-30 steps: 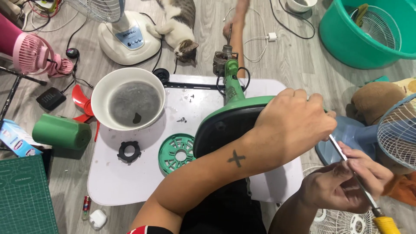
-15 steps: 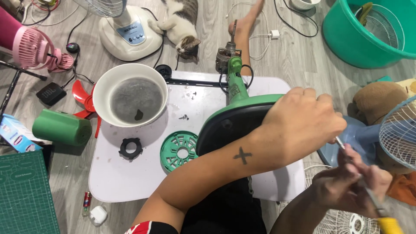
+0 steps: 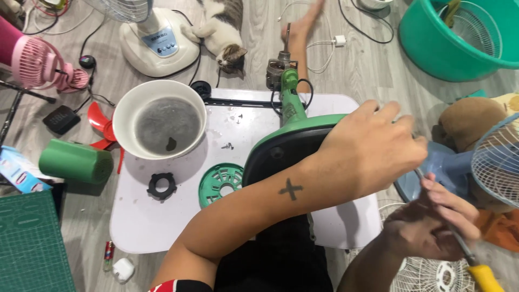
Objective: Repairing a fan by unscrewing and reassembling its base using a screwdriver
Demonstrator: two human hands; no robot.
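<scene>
Head view: hands (image 3: pixel 373 151) lower on fan base (image 3: pixel 292 146).

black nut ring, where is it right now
In the head view the black nut ring lies on the left part of the white table, just below the white bowl and left of the green round grille piece.

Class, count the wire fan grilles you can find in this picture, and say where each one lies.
3: one grille in the teal tub top right, one on the blue fan at the right edge, one flat on the floor bottom right. Others may lie out of frame.
</scene>
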